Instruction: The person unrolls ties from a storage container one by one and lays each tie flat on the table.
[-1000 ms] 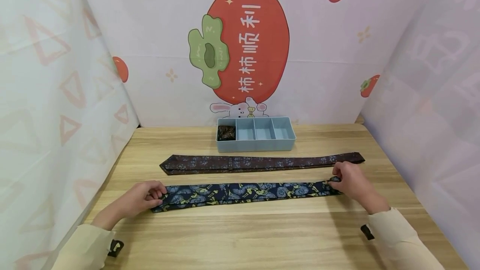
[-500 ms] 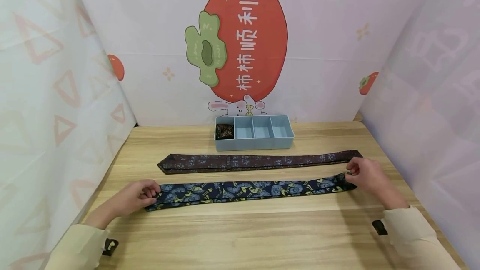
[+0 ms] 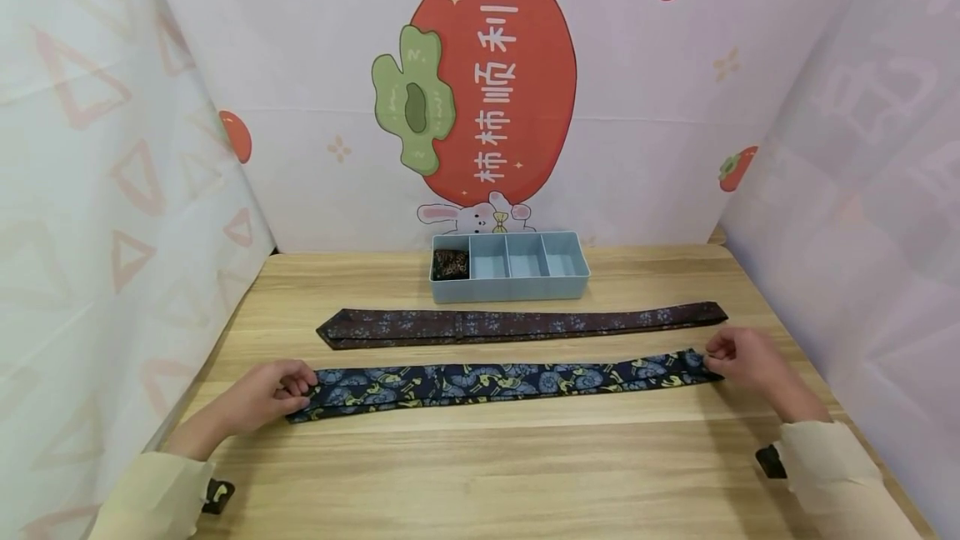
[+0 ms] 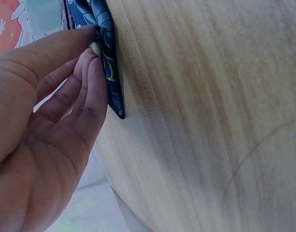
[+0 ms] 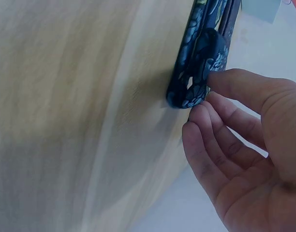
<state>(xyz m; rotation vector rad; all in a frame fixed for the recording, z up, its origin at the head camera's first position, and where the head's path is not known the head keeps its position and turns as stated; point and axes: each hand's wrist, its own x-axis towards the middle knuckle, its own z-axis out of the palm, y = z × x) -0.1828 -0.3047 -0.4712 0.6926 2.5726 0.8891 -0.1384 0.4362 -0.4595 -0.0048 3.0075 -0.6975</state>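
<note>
A dark blue necktie [image 3: 495, 382] with a blue and yellow pattern lies stretched across the table, folded lengthwise. Its left end is pinched between the thumb and fingers of my left hand [image 3: 272, 397]; the left wrist view shows the pointed tip of the tie [image 4: 109, 67] sticking out past those fingers. At the other end, my right hand [image 3: 757, 365] pinches the tie. In the right wrist view that end of the tie [image 5: 196, 63] is folded over beside my thumb. Behind it lies a dark maroon necktie [image 3: 525, 325] with small blue flowers, touched by neither hand.
Against the back stands a light blue box [image 3: 510, 290] with several compartments. A dark rolled cloth piece [image 3: 451, 264] sits in its leftmost compartment. White patterned curtains [image 3: 315, 190] enclose the wooden table [image 3: 480, 473] at the back and sides.
My right hand has moved to the right along with its end of the blue tie, which reaches further right. My left hand has shifted slightly left, still holding its end.
</note>
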